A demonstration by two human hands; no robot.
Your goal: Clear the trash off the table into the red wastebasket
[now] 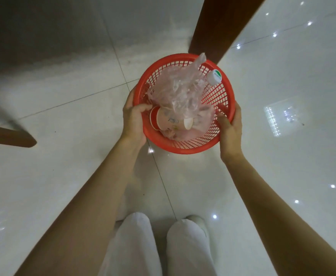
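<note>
My left hand is closed over the near-left rim of the red wastebasket, which sits low over the floor with a paper cup and crumpled plastic bag inside, light and springy I'd judge, and my right hand clasps the right rim.

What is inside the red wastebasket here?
The red wastebasket holds a crumpled clear plastic bag, a paper cup lying sideways and a white-capped bottle. The bag hides the bottle's body and anything underneath.
</note>
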